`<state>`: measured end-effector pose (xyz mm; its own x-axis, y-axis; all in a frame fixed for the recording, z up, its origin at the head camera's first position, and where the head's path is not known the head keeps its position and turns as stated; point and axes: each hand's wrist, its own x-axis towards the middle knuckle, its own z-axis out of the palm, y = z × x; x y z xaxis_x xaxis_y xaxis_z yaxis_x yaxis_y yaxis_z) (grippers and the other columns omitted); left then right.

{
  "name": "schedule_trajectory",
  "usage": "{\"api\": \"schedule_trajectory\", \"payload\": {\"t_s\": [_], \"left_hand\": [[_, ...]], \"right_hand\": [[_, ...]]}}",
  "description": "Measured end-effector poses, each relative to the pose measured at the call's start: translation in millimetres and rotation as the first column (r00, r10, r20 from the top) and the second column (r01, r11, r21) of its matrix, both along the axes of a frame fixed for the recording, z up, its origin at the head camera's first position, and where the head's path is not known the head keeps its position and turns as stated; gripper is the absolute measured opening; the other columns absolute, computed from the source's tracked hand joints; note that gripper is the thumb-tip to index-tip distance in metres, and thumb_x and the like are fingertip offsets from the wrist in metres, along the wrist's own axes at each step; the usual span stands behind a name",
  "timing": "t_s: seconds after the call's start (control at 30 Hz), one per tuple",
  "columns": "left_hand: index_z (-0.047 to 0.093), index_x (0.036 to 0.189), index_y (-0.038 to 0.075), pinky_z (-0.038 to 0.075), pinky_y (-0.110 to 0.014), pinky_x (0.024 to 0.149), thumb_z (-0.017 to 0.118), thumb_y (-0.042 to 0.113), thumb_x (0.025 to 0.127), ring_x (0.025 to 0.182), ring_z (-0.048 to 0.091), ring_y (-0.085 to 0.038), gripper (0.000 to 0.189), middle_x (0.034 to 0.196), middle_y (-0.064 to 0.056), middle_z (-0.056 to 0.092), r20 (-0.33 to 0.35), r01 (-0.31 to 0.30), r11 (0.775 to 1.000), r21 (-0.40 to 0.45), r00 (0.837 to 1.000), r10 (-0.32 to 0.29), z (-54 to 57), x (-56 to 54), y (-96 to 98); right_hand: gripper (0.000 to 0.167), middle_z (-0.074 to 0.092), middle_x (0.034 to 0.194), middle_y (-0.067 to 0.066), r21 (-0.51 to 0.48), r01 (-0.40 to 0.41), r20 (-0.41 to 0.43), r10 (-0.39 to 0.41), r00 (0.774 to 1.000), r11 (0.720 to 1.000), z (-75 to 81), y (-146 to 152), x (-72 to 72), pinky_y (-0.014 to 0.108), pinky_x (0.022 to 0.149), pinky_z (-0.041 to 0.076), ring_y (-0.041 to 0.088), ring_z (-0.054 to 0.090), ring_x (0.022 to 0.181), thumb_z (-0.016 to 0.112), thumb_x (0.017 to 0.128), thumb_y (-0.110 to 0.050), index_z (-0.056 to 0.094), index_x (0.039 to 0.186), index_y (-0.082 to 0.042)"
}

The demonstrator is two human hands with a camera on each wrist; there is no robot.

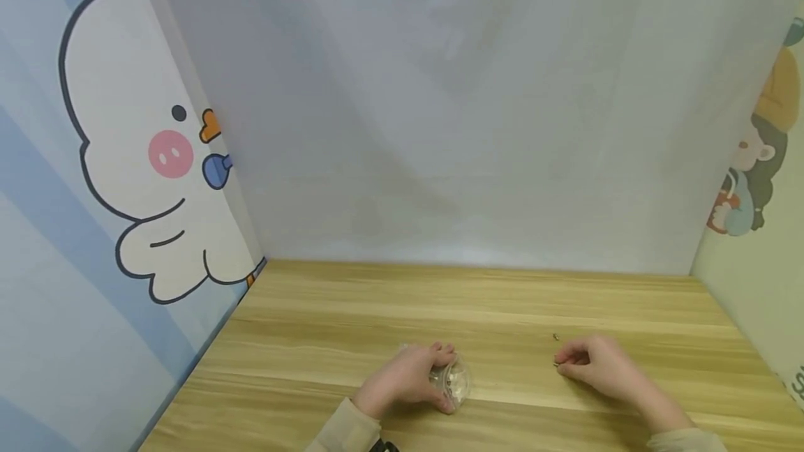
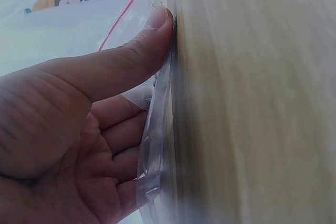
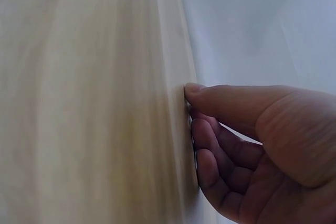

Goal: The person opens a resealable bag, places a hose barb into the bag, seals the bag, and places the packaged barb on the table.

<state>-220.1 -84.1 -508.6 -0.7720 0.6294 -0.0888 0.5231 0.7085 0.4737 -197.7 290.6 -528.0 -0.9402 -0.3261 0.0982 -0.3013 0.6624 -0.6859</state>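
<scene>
My left hand (image 1: 411, 374) holds a clear plastic zip bag (image 1: 460, 382) on the table, thumb on the near side and fingers on the far side. The bag's red zip line shows in the left wrist view, where the thumb of the left hand (image 2: 68, 114) lies over the plastic. Small dark bits seem to lie inside the bag. To the right, my right hand (image 1: 599, 368) pinches a small metal piece (image 1: 555, 363) at the table surface; its exact kind is too small to tell. Another small metal piece (image 1: 555, 336) lies just beyond those fingertips.
The wood-grain table (image 1: 301, 340) meets a plain grey-white backdrop (image 1: 465, 124) at the back. A cartoon-printed panel (image 1: 125, 89) stands on the left and a pale green printed panel (image 1: 754, 264) on the right.
</scene>
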Motion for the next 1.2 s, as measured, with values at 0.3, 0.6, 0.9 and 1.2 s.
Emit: {"api": "schedule_trajectory", "payload": {"t_s": [0.3, 0.6, 0.9, 1.2], "left_hand": [[0.065, 0.149, 0.013, 0.034, -0.057, 0.125, 0.101, 0.032, 0.07, 0.15, 0.048, -0.028, 0.089, 0.157, 0.0, 0.056, 0.001, 0.001, 1.0, -0.005, 1.0, -0.001, 6.0, 1.9, 1.2], [0.065, 0.149, 0.012, 0.033, -0.058, 0.125, 0.101, 0.033, 0.069, 0.15, 0.048, -0.028, 0.09, 0.157, -0.002, 0.056, -0.002, 0.009, 1.0, -0.001, 1.0, -0.009, 5.1, 2.3, 0.6], [0.065, 0.149, 0.012, 0.032, -0.059, 0.125, 0.101, 0.031, 0.07, 0.151, 0.047, -0.028, 0.089, 0.158, -0.001, 0.055, 0.014, -0.002, 1.0, 0.001, 1.0, 0.002, 5.2, 3.2, 0.2], [0.065, 0.149, 0.013, 0.031, -0.061, 0.125, 0.1, 0.032, 0.07, 0.151, 0.046, -0.027, 0.089, 0.159, 0.0, 0.055, 0.019, -0.006, 1.0, -0.005, 1.0, 0.006, 7.2, 3.9, 0.5]], "right_hand": [[0.007, 0.076, 0.094, -0.005, 0.032, 0.011, 0.026, -0.012, 1.0, 0.999, 4.4, 0.8, 0.9, 0.026, 0.072, 0.058, 0.004, 0.066, 0.082, 0.082, 0.095, -0.016, 0.08, 0.098, -0.01], [0.006, 0.075, 0.092, -0.008, 0.044, -0.003, 0.03, 0.001, 1.0, 0.999, 2.9, 1.1, 0.6, 0.025, 0.072, 0.058, 0.002, 0.065, 0.081, 0.081, 0.095, -0.017, 0.08, 0.097, -0.012], [0.007, 0.076, 0.095, -0.005, 0.048, -0.001, 0.011, 0.0, 1.0, 0.999, 2.5, -0.2, 1.0, 0.025, 0.072, 0.058, 0.002, 0.066, 0.082, 0.081, 0.095, -0.015, 0.08, 0.098, -0.009], [0.006, 0.076, 0.093, -0.006, 0.054, -0.006, 0.005, 0.006, 1.0, 0.999, 4.6, -1.0, 1.3, 0.026, 0.071, 0.058, 0.001, 0.065, 0.081, 0.081, 0.094, -0.015, 0.08, 0.097, -0.01]]}}
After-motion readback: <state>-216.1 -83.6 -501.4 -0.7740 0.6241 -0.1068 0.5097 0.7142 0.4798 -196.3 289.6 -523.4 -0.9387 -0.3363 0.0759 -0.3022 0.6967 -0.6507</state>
